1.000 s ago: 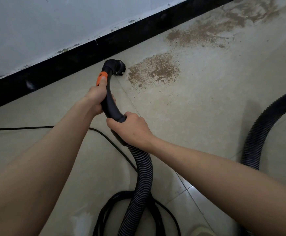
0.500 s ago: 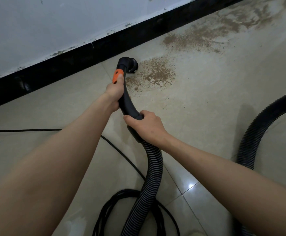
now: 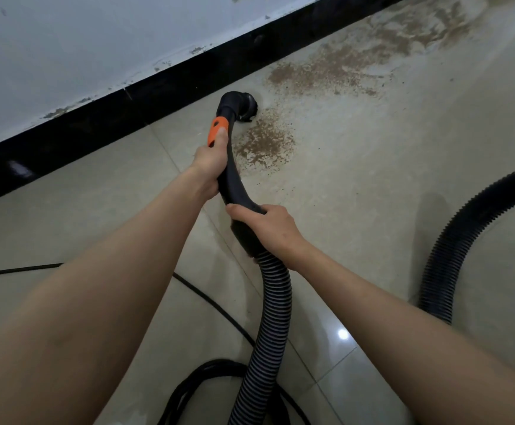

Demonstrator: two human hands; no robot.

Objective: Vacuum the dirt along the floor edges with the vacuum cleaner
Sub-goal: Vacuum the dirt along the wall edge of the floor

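Fingers of the left hand curl round the upper part of the black handle, with the thumb laid along the orange slider. The right hand clamps the lower end of the handle, just above where the ribbed hose joins it. The handle curves up and away to the brush nozzle, which sits on the floor close to the black skirting, at the near edge of a brown dirt patch. More dirt spreads farther along the skirting to the right. The hose drops toward the bottom edge; another stretch of it arcs across the tiles on the right. A thin cable crosses the floor under the arms, with loops of it beside the hose.
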